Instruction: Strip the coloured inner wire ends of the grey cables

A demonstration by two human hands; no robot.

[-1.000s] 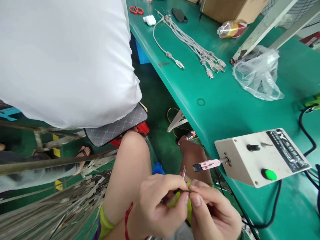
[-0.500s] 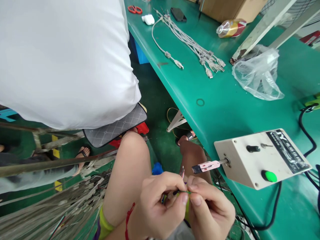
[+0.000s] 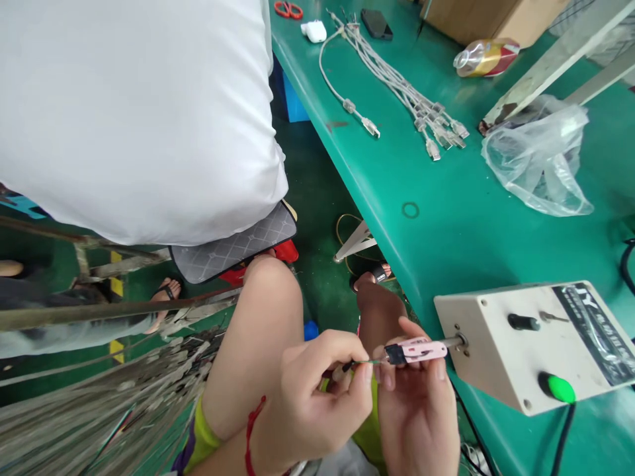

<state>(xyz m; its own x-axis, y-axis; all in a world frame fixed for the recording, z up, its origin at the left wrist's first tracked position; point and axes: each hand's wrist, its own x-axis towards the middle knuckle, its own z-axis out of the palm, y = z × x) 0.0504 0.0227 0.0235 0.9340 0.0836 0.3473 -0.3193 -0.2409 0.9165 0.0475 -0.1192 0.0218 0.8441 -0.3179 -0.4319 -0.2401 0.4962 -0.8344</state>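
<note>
My left hand (image 3: 325, 393), a red string at its wrist, is closed in a pinch on a thin green wire (image 3: 373, 361) with a dark covered part behind it. The wire's tip is close to the black jaw end of a pink clip (image 3: 419, 350). That clip sits on the metal shaft of a beige control box (image 3: 536, 344). Behind and below the clip is my right hand (image 3: 417, 410), palm up and fingers apart. The clip hides part of its fingers, so firm contact cannot be made out.
Grey USB cables (image 3: 397, 86), a phone (image 3: 376, 24), red scissors (image 3: 288, 9), a plastic bottle (image 3: 486, 58) and a clear bag (image 3: 540, 158) lie on the green table (image 3: 367, 178). A person in a white shirt (image 3: 139, 119) is close on the left. Many cables (image 3: 149, 396) hang lower left.
My right hand has let go of the wire end and moved under the pink clip, its fingers opening. My left hand keeps its pinch. The view has shifted slightly.
</note>
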